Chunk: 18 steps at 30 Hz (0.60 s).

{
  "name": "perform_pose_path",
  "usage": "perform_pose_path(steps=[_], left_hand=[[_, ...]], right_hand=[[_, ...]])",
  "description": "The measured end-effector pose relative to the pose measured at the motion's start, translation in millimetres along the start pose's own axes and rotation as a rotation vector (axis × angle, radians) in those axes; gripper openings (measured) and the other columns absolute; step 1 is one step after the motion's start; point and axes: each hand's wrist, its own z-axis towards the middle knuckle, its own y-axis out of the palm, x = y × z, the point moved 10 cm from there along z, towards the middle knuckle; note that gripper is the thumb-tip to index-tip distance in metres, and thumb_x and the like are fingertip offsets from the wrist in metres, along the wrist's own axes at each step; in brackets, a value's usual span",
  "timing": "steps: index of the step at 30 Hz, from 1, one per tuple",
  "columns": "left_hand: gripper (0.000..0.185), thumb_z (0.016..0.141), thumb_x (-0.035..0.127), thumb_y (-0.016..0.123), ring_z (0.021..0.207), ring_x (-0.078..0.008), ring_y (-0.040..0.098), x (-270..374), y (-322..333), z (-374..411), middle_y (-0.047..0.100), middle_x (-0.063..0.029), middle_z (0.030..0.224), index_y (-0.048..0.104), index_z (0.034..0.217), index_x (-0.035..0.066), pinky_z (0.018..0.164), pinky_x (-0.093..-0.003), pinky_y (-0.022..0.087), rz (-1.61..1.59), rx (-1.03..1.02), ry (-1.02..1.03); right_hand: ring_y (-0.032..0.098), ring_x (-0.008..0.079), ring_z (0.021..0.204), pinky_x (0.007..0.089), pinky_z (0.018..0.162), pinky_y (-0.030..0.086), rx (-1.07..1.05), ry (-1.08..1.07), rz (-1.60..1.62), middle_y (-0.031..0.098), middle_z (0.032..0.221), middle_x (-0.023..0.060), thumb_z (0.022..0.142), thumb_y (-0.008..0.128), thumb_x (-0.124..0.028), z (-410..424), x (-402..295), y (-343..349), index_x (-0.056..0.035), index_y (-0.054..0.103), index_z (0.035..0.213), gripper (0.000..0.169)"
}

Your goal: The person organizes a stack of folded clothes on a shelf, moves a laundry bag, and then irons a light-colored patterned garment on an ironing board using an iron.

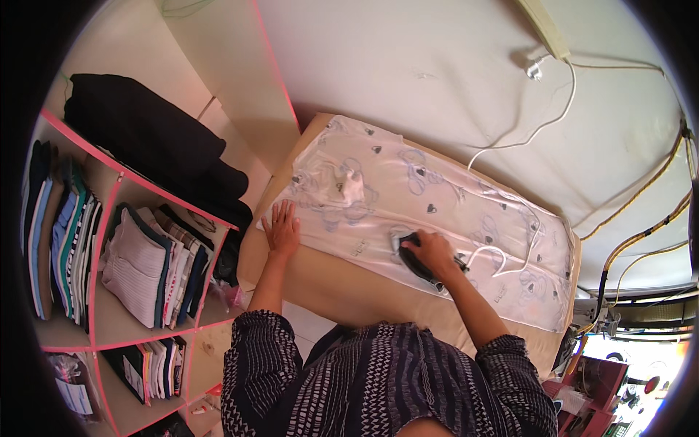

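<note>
A thin, pale pink printed cloth (437,210) with hearts and bluish figures lies spread over a padded tan ironing table (349,297). My right hand (434,254) grips the handle of a dark electric iron (418,265), whose sole rests on the cloth near its front edge. The white cord runs from the iron across the cloth towards the wall. My left hand (283,226) lies flat with fingers apart on the cloth's left front corner, holding nothing. The cloth is rumpled a little beyond that hand.
At left stands a pink-edged shelf unit (213,322) with folded garments in its compartments and black fabric (147,128) on top. A white plug (534,70) sits below a power strip (546,30) on the wall behind. Cables (644,218) hang at right.
</note>
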Motion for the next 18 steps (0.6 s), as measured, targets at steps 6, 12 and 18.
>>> perform_pose_path(steps=[6, 12, 18], left_hand=[[0.034, 0.082, 0.02, 0.062, 0.114, -0.0256, 0.046, -81.9, 6.5, 29.6, 0.052, -0.0047, 0.116, 0.051, 0.114, 0.014, 0.095, -0.0475, 0.034, -0.181, -0.074, -0.307], [0.019, 0.079, 0.02, 0.065, 0.102, -0.0266, 0.051, -111.3, -5.8, 15.7, 0.053, -0.0043, 0.1, 0.057, 0.095, 0.013, 0.081, -0.0434, 0.041, -0.34, 0.001, -0.338], [0.009, 0.081, 0.013, 0.061, 0.086, -0.0323, 0.058, -45.7, 4.7, 98.3, 0.058, -0.0106, 0.086, 0.062, 0.088, 0.007, 0.073, -0.0414, 0.046, -0.649, 0.093, -0.148]], right_hand=[[0.062, 0.0426, 0.073, 0.0507, 0.063, 0.048, 0.34, 0.354, -0.092, 0.064, 0.072, 0.022, 0.079, 0.062, -0.052, -17.0, 116.6, -41.5, -0.0023, 0.058, 0.089, 0.051], [0.05, 0.0326, 0.107, 0.0478, 0.084, 0.042, 0.541, 0.261, -0.296, 0.052, 0.116, 0.0134, 0.077, 0.07, -0.035, 13.9, 58.8, -81.2, -0.0094, 0.051, 0.118, 0.052], [0.063, 0.0266, 0.083, 0.0332, 0.063, 0.052, 0.347, -0.216, 0.543, 0.062, 0.102, 0.0152, 0.077, 0.069, -0.01, 157.7, -22.2, 27.1, -0.0017, 0.06, 0.103, 0.028]])
